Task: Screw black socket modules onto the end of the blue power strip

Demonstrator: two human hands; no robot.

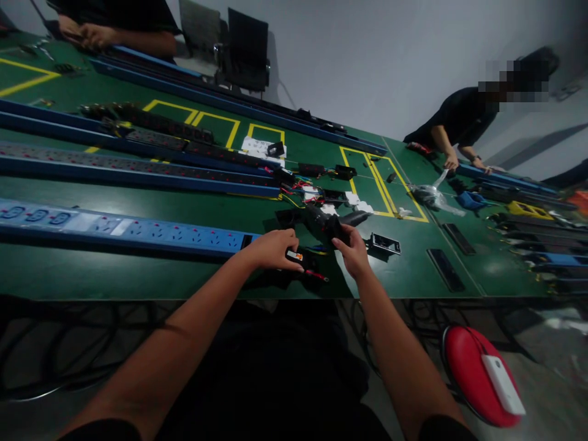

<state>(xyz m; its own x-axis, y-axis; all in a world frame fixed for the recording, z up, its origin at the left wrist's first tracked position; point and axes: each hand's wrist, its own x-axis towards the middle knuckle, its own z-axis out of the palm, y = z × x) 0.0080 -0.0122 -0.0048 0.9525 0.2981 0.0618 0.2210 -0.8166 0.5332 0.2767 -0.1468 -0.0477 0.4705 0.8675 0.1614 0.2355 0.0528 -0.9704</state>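
Left hand pinches small black module; right hand grips black power screwdriver; one blue power strip alongside.

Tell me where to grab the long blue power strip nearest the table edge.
Take the blue power strip across its narrow width near the right end, coming from above. It lies flat on the green table; its length is too great to span, and the left hand is already there.

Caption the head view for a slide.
Left hand grips a small black part at a blue power strip's end; right hand holds a black tool.
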